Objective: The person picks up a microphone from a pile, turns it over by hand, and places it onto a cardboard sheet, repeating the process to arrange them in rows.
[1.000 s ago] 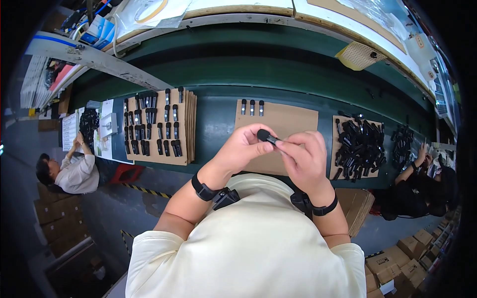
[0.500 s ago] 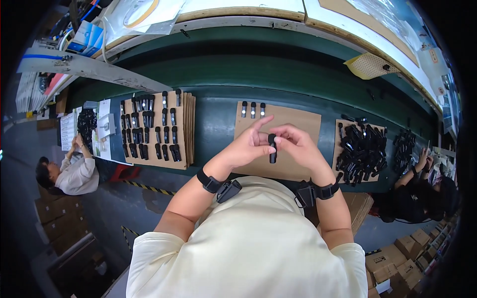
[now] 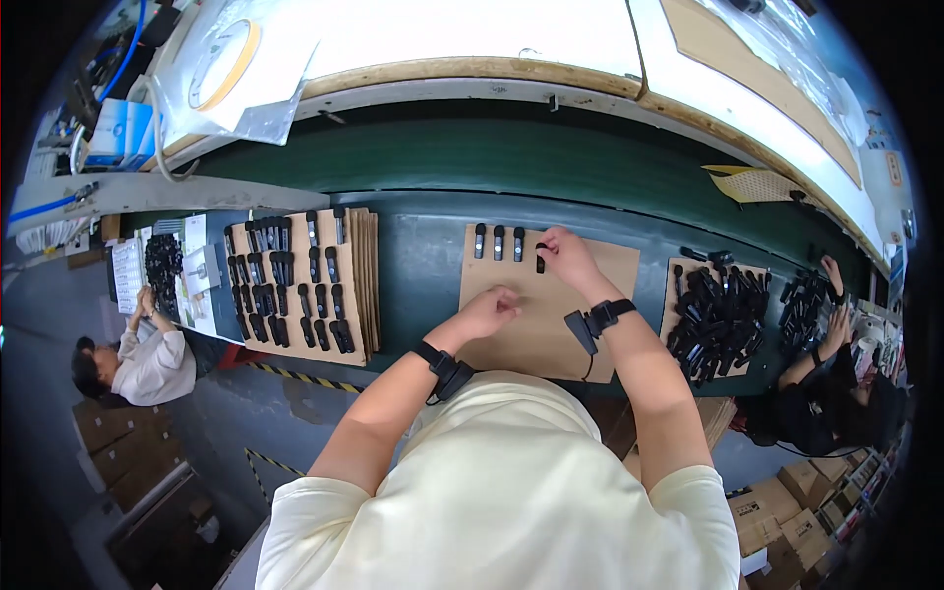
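My right hand (image 3: 570,258) pinches a small black stick-shaped device (image 3: 541,260), which looks like a mini microphone, at its upper end. It is over the far part of a brown cardboard sheet (image 3: 551,339), just right of a row of three similar mini microphones (image 3: 499,243). Whether its lower end touches the sheet I cannot tell. Over the sheet's near left part is my left hand (image 3: 489,312), its fingers loosely bent and apart, nothing seen in them. Both wrists carry black strapped-on devices.
At left, a stack of cardboard sheets (image 3: 366,280) bears several rows of mini microphones. A heap of them (image 3: 720,320) lies on cardboard at right. A white-topped shelf (image 3: 472,39) runs along the back of the green bench (image 3: 423,226). One person works at each far side.
My right hand has carried the mini microphone forward to the right end of the row. My left hand has parted from it and drawn back to the near left. The head view has shifted.
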`<state>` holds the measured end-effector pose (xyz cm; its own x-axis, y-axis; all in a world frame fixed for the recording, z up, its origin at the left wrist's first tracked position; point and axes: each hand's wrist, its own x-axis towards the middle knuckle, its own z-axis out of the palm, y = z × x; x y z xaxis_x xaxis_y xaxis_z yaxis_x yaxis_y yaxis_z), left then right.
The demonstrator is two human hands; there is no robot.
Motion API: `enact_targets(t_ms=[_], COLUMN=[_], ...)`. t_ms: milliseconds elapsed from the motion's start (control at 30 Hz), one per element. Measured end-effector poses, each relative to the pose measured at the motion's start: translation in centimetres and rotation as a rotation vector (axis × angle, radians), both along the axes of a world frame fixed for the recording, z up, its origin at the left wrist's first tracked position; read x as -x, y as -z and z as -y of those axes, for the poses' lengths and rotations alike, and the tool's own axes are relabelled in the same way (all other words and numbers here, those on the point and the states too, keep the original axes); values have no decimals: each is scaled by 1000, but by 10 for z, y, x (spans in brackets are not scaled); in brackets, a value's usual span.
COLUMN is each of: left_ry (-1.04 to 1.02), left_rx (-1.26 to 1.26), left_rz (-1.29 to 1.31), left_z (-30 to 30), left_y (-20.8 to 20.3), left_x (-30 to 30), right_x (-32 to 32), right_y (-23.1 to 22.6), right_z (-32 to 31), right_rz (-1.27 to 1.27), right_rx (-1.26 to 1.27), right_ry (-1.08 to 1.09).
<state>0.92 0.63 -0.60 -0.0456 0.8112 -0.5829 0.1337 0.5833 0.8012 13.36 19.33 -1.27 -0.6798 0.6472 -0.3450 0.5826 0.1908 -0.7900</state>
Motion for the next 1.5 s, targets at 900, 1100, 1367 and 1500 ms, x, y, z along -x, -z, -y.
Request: enact_targets(t_ms=[900,1100,1367,1500], left_ry=[12,34,79,16], left_rx=[46,114,191,157], left_rz=[28,17,-128,-201], left_z=[-5,2,-3,16], left_y=[10,16,-23,-23], left_x=[10,10,14,17], right_x=[-70,-154,-246,-211], right_y=[9,38,151,165], right_z=[-109,-198,-297,-297], right_rz=[-47,88,460,315], right_rx=[-351,-721,-1053,-1054], right_ry=[351,436,269,238])
